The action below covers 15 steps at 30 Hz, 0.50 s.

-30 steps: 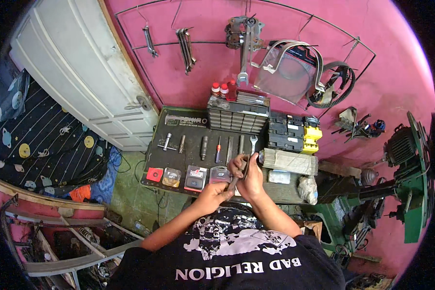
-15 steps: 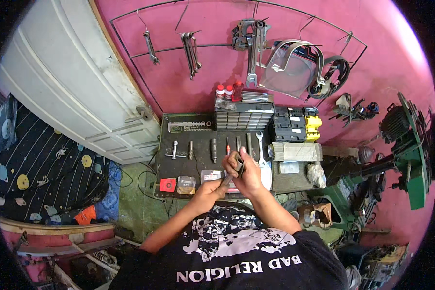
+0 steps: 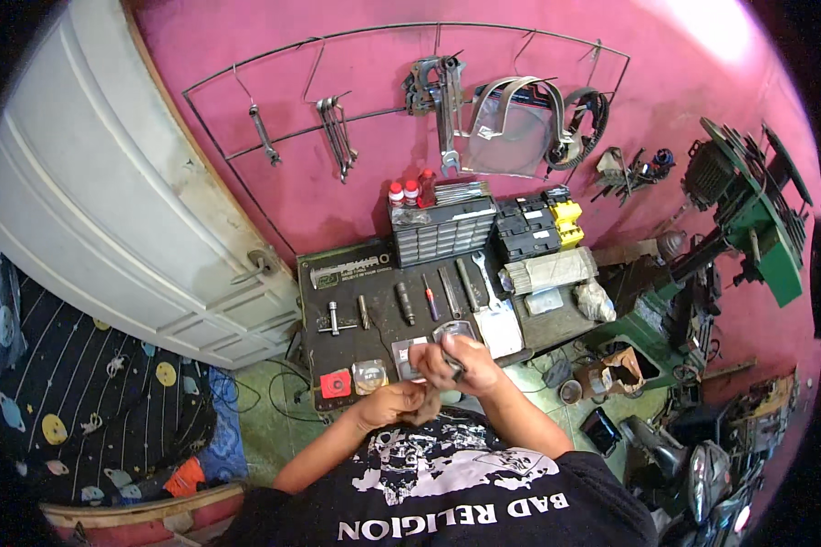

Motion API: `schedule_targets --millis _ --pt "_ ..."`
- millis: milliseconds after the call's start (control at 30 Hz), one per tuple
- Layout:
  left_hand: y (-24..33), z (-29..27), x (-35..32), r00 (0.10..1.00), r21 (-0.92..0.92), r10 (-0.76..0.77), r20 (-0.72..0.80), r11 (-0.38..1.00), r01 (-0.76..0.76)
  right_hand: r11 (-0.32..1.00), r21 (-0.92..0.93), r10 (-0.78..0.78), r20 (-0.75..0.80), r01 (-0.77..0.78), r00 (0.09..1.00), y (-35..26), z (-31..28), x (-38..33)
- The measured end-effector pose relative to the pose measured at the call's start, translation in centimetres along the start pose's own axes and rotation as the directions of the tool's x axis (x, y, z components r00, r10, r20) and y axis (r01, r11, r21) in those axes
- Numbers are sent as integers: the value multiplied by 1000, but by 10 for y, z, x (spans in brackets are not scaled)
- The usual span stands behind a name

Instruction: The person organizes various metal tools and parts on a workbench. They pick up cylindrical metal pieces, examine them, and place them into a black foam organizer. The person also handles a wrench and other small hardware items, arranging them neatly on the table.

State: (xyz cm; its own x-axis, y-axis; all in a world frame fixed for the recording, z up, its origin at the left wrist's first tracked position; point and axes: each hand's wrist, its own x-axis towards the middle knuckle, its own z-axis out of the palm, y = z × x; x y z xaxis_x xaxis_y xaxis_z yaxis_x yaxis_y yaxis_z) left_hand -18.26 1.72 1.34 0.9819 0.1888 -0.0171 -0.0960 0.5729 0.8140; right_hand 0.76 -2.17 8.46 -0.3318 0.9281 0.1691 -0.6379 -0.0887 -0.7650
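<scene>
Both of my hands are closed in front of my shirt, over the bench's near edge. My left hand [image 3: 389,405] pinches a limp brownish piece, perhaps a rag [image 3: 421,408], which hangs between the hands. My right hand [image 3: 470,366] is wrapped round a small dark metal piece [image 3: 453,366]; its kind is mostly hidden by the fingers. Beyond them on the bench lie a T-handle tool [image 3: 334,319], a short metal rod [image 3: 364,313], a dark cylindrical tool [image 3: 405,304], a red-tipped screwdriver [image 3: 431,297] and a combination wrench [image 3: 485,278].
On the dark bench [image 3: 315,292] stand a drawer cabinet [image 3: 444,239] and black cases [image 3: 527,232]. A red packet [image 3: 336,384] and a clear case [image 3: 370,376] lie near its front edge. Wrenches [image 3: 337,141] hang on the wall; a green machine [image 3: 762,260] stands at the right.
The view has shifted, so the bench sits lower. My hands have come closer to my body, and the brownish piece now hangs lower between them.
</scene>
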Motion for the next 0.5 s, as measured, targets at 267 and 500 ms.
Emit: schedule_targets --millis 267,500 --pt "10 15 17 850 934 498 -173 357 -19 960 -160 -280 -568 230 774 18 15 -6" --pt "-17 26 33 890 297 106 -443 954 34 998 -11 63 -66 -64 996 -7 -12 -30"
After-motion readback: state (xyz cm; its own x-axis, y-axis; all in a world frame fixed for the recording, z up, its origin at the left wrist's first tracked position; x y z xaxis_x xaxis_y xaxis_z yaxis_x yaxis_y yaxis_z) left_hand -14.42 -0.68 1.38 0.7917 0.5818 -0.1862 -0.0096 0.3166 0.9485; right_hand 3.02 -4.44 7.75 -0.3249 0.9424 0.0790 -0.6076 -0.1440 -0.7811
